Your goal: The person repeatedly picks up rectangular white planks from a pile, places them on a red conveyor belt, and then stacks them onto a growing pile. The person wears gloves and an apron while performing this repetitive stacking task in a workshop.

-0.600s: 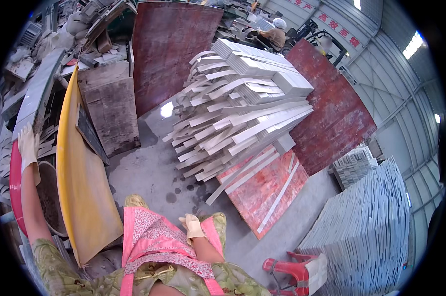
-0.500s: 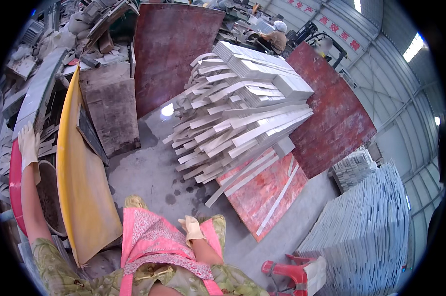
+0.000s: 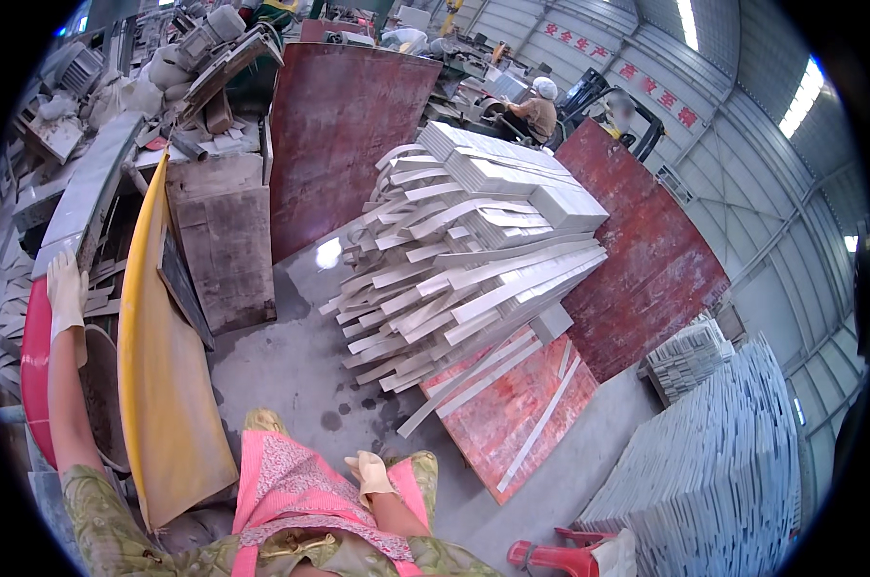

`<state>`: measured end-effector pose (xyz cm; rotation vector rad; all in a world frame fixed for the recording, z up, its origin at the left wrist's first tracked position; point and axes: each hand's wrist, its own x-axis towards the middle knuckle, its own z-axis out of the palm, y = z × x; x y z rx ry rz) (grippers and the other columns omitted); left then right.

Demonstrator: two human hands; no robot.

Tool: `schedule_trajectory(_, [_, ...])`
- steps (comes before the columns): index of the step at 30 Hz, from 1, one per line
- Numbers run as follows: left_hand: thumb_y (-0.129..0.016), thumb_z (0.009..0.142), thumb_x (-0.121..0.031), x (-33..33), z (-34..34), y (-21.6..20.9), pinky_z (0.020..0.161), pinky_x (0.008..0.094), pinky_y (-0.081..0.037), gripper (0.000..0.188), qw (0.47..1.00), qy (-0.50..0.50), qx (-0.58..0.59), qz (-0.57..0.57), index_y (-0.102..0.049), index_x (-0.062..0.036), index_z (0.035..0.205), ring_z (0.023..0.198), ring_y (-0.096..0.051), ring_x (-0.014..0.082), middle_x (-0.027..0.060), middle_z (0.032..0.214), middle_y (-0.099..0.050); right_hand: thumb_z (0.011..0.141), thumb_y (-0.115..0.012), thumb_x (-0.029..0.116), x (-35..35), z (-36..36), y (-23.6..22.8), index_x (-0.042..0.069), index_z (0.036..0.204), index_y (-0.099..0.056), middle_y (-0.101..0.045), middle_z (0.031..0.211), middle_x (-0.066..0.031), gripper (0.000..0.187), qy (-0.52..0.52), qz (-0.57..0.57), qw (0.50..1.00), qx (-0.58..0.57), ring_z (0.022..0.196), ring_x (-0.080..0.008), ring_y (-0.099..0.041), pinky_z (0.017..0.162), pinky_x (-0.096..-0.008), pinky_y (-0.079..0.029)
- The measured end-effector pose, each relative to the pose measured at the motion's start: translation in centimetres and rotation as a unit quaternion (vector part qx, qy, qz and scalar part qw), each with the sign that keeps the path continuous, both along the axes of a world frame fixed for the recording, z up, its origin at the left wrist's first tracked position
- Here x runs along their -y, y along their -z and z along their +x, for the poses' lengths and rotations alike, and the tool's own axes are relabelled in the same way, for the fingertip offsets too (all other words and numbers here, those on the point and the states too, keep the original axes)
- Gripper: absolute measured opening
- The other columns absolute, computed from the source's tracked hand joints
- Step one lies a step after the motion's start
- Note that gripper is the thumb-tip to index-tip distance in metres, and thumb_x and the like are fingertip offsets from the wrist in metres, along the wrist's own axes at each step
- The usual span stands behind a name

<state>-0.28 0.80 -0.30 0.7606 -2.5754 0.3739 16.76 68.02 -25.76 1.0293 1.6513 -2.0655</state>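
Note:
My left hand (image 3: 67,294), in a pale glove, lies flat with its fingers stretched out at the near end of a long grey strip-shaped surface (image 3: 87,188). A curved red panel (image 3: 37,370) is right beside the wrist. Between my arm and the floor stands a tall, bent yellow panel (image 3: 171,385). My right hand (image 3: 370,475), also gloved, rests over my lap beside the pink apron (image 3: 296,490), its fingers curled together and nothing visible in them.
A large stack of pale strips (image 3: 483,260) stands ahead, near red boards (image 3: 637,260). Thin grey slabs (image 3: 704,462) and a red stool (image 3: 560,558) are at right. Cluttered machinery (image 3: 185,58) fills the far left. A person in a white cap (image 3: 541,111) sits farther back.
The view has tilted up slightly, so the stack and boards sit lower in the picture. My left hand stays on the strip-shaped surface and my right hand stays at my lap.

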Motion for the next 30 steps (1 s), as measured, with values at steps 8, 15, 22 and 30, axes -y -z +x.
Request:
schedule_trajectory(8, [-0.065,0.092,-0.021,0.3,0.0,0.6,0.116,0.0457,-0.034,0.065,1.0,0.007,-0.013,-0.019,-0.039,0.0036,0.146,0.133,-0.047,0.0392,0.024,0.139,-0.053,0.103,-0.048,0.029,-0.1,0.0,0.3,0.003,0.135,-0.05,-0.069,0.119,-0.0178,0.042,0.009,0.0,1.0,0.024,0.115,-0.0312,-0.065,0.109,-0.0438,-0.045])
schedule_trajectory(15, [-0.064,0.092,-0.021,1.2,-0.1,1.0,0.114,0.046,-0.036,0.065,0.999,0.011,-0.023,-0.041,-0.039,0.0039,0.147,0.13,-0.049,0.0391,0.0235,0.134,-0.055,0.103,-0.048,0.029,-0.3,0.0,0.6,0.003,0.136,-0.051,-0.07,0.117,-0.0179,0.043,-0.001,0.012,1.0,0.015,0.115,-0.0315,-0.065,0.108,-0.044,-0.046])
schedule_trajectory(22, [-0.064,0.092,-0.022,0.5,0.0,0.3,0.115,0.0457,-0.036,0.064,0.999,0.005,-0.016,-0.031,-0.041,0.0041,0.145,0.131,-0.049,0.0383,0.0238,0.134,-0.055,0.104,-0.048,0.031,-0.3,0.2,0.6,0.001,0.139,-0.048,-0.068,0.119,-0.019,0.046,0.005,0.011,1.0,0.002,0.114,-0.0313,-0.065,0.106,-0.0437,-0.048])
schedule_trajectory(30, [-0.065,0.092,-0.023,0.6,0.0,0.3,0.114,0.0455,-0.037,0.062,0.999,0.009,-0.016,-0.035,-0.043,0.0051,0.143,0.13,-0.05,0.0382,0.0242,0.134,-0.056,0.104,-0.047,0.032,-0.3,0.2,0.3,0.002,0.141,-0.046,-0.068,0.118,-0.0186,0.048,0.006,-0.012,1.0,0.004,0.112,-0.0299,-0.065,0.102,-0.0417,-0.051])
